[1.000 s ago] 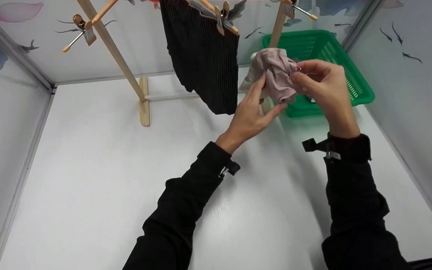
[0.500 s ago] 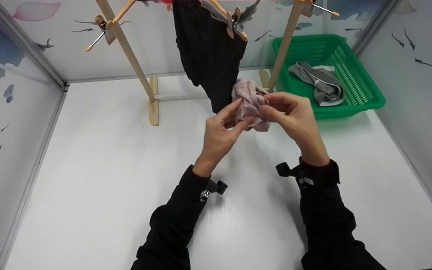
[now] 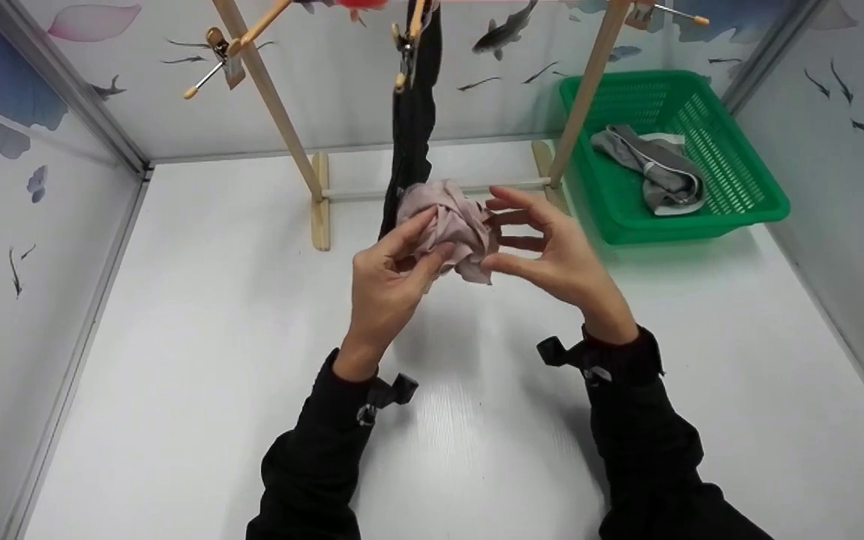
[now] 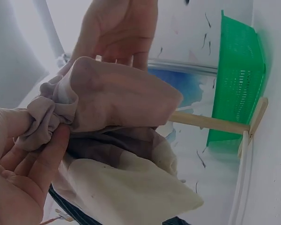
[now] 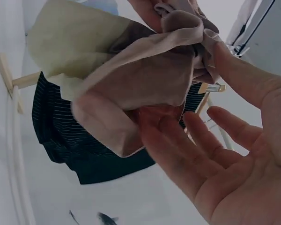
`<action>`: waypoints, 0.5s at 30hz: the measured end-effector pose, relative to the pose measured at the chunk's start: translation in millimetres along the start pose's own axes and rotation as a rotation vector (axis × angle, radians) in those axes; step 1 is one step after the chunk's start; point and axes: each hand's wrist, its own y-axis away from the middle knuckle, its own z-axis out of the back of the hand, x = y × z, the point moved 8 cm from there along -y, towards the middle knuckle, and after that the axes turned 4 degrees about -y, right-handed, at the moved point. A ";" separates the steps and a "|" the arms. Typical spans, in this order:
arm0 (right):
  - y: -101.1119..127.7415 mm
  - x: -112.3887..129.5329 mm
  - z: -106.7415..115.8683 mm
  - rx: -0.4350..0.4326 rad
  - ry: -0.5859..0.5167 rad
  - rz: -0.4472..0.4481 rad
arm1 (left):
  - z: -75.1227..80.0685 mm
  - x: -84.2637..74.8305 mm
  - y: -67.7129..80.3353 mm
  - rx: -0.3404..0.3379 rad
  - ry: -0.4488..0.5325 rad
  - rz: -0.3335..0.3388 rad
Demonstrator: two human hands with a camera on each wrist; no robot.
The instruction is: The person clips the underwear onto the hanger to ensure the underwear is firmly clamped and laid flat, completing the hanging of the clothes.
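Observation:
A crumpled pale pink cloth (image 3: 451, 225) hangs above the white table, in front of the drying rack. My left hand (image 3: 423, 241) pinches a bunched fold of the cloth (image 4: 122, 103) between thumb and fingers (image 4: 33, 159). My right hand (image 3: 503, 232) is beside it on the right with its fingers spread straight. In the right wrist view its palm (image 5: 215, 140) faces the cloth (image 5: 145, 70), and only the thumb and fingertips touch the fabric. A black striped garment (image 3: 411, 127) hangs clipped on the rack just behind the cloth.
The wooden drying rack (image 3: 282, 97) stands at the back with a free clip (image 3: 218, 60) on its left arm. A green basket (image 3: 747, 187) at the back right holds a grey garment (image 3: 653, 169). Patterned walls close in the table on three sides.
Both hands brought the pink cloth left and nearer, from in front of the basket to before the rack. The right hand released its pinch and spread its fingers. The black garment now shows edge-on.

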 end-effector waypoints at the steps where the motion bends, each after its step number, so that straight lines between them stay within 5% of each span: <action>1: 0.3 -3.7 -6.8 0.033 0.028 -0.008 | 2.7 -0.1 0.7 -0.010 -0.003 0.011; 6: -1.3 -21.0 -42.3 0.119 0.263 0.029 | 11.0 -0.1 1.1 -0.058 0.043 0.095; 11: -5.6 -30.3 -51.2 -0.010 0.511 0.111 | 13.2 -5.8 1.2 -0.061 0.118 0.134; 15: -7.7 -29.8 -40.8 -0.067 0.519 0.104 | 19.8 -7.3 -0.9 -0.085 0.144 0.158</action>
